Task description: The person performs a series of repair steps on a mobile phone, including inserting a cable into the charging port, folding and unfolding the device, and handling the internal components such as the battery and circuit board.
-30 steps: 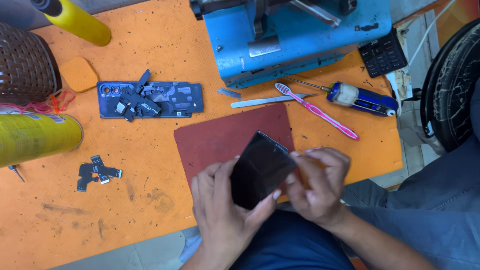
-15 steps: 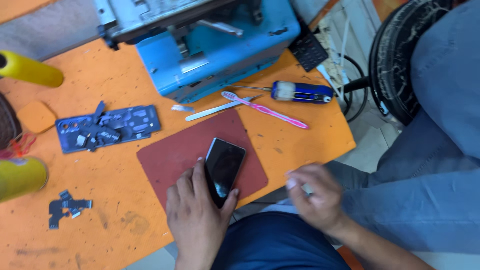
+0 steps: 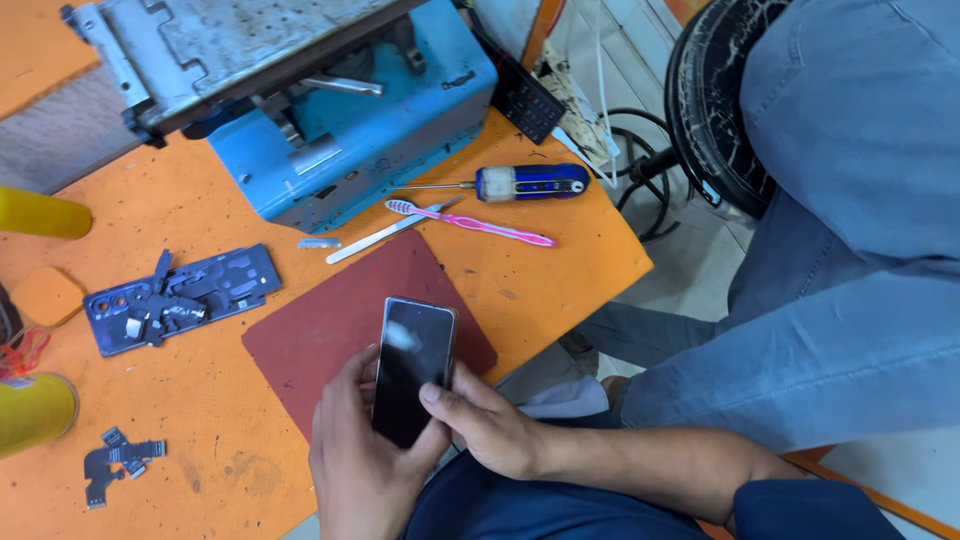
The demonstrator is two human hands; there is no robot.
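Note:
A black smartphone (image 3: 411, 365) with a dark screen lies over the near edge of a dark red mat (image 3: 330, 330) on the orange table (image 3: 200, 420). My left hand (image 3: 362, 462) cups the phone from below and along its left side. My right hand (image 3: 490, 420) holds its right edge, thumb on the screen's lower right part.
A blue machine (image 3: 350, 130) stands at the back. In front of it lie a pink toothbrush (image 3: 470, 222), a blue-handled screwdriver (image 3: 520, 182) and metal tweezers (image 3: 385, 232). A blue phone frame with loose parts (image 3: 180, 297) sits left. Yellow cans (image 3: 35, 410) stand at the left edge. Another person's jeans-clad legs (image 3: 830, 300) are at right.
My right hand, off the phone beside it half a second ago, has come back and now grips its right edge. The view has shifted right.

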